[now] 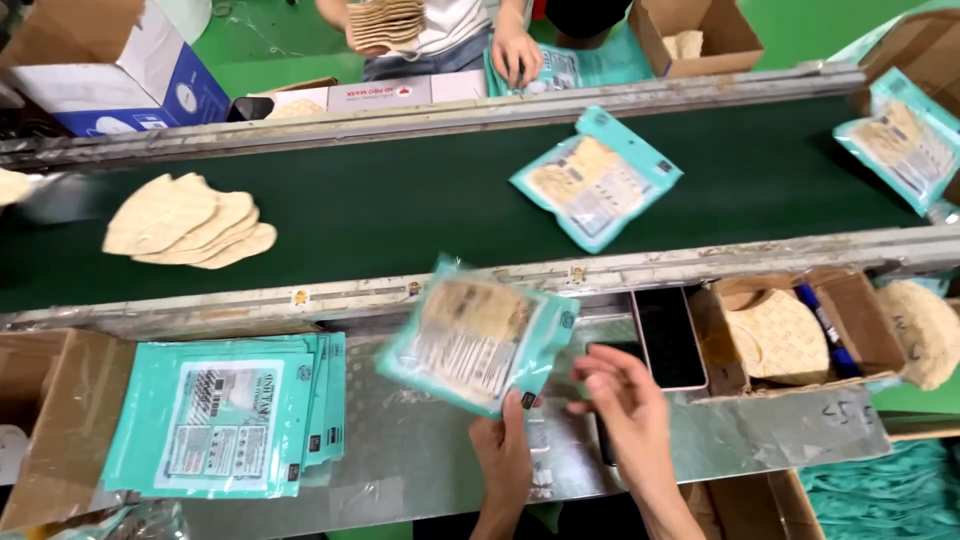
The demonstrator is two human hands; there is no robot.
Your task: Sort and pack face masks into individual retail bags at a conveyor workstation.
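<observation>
Pouches [225, 415], flat and teal, lie stacked at the left of the steel table [420, 450]. Your left hand [505, 455] pinches a filled pouch [475, 335] by its lower corner; firm up that grip. Your right hand [625, 410] hovers open beside it.

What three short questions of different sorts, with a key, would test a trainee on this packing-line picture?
1. True or false: the left hand holds a filled teal pouch.
2. What lies on the green belt? A) fanned beige masks and one teal pouch B) a dark phone C) a blue pen
3. Fill in: the stack of empty pouches lies on the person's ____ side.

Key: 1 true; 2 A; 3 left.
</observation>
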